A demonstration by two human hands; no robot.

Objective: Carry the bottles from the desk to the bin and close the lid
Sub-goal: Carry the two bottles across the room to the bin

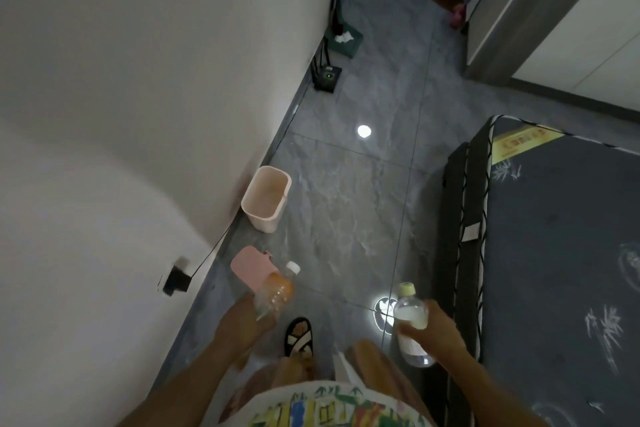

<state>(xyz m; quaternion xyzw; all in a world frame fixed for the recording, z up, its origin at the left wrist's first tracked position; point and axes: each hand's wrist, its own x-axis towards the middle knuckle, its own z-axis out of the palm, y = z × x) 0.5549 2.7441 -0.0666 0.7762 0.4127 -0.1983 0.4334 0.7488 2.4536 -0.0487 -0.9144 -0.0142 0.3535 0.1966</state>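
On the grey tiled floor (346,218), seen from the head camera, I note a pale pink bin (266,198) standing open against the white wall (138,80), its lid (251,267) lying flat on the tiles nearer to me, apart from the bin.

The left hand (242,322) is clenched around the base of an orange-tinted bottle (277,289) with a white cap; the bottle points forward and partly covers the lid in this view. I record this grip as closed on that bottle, held above the floor.

The right hand (434,328) grasps a clear bottle (410,315) with a pale yellow cap, fingers wrapped around its middle. The bottle is roughly upright and holds what looks like a whitish liquid. It hangs beside the dark edge of the mattress (554,253), which fills the right of the frame.

Between the two forearms I see one sandalled foot (299,336) on the tiles and a patterned shirt (329,406) at the bottom edge.

Further along the wall sit a black router (327,74) with a green light and a dark green dustpan (344,40) holding white paper. A black plug (176,279) is on the wall low at left, its cable running along the skirting.
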